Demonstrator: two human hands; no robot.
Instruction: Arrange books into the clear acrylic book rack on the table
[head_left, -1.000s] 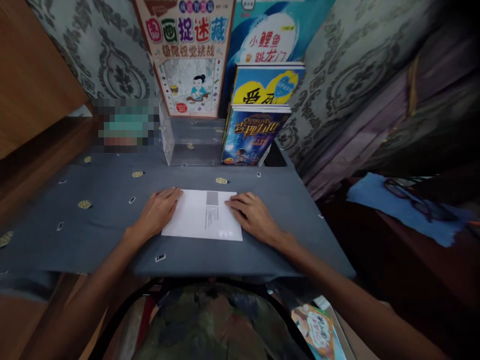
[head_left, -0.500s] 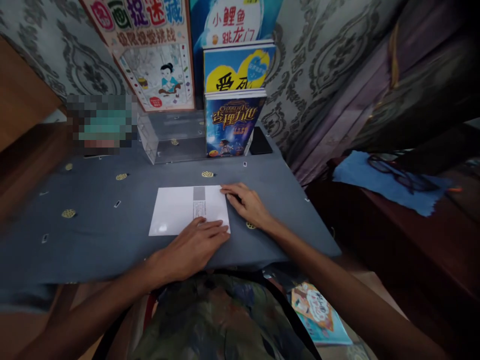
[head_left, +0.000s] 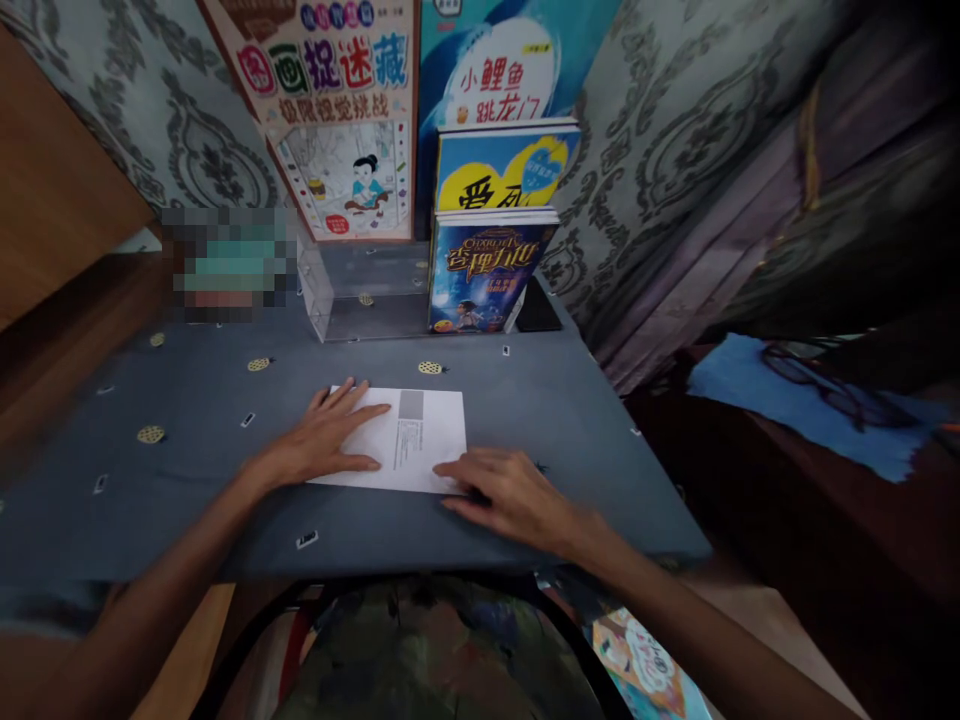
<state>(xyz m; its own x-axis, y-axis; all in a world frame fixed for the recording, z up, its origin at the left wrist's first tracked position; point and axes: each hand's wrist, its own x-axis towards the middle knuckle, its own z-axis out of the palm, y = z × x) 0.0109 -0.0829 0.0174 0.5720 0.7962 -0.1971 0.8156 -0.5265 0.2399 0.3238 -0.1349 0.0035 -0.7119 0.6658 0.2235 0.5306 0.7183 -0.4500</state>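
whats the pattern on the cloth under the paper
The cloth is slate blue-grey with small gold discs and tiny dark tags, clearest in the head view.

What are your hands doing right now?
Left hand: open, lying flat on the white paper, not gripping.
Right hand: open, fingers resting over the paper's lower right corner, not gripping.

The left hand (head_left: 322, 435) has moved from the lower edge of the white sheet (head_left: 431, 440) onto its left side, and the right hand (head_left: 510, 497) has come down from the upper-right corner to the lower-right corner.

Camouflage-patterned top (head_left: 435, 655) under black straps (head_left: 251, 628)
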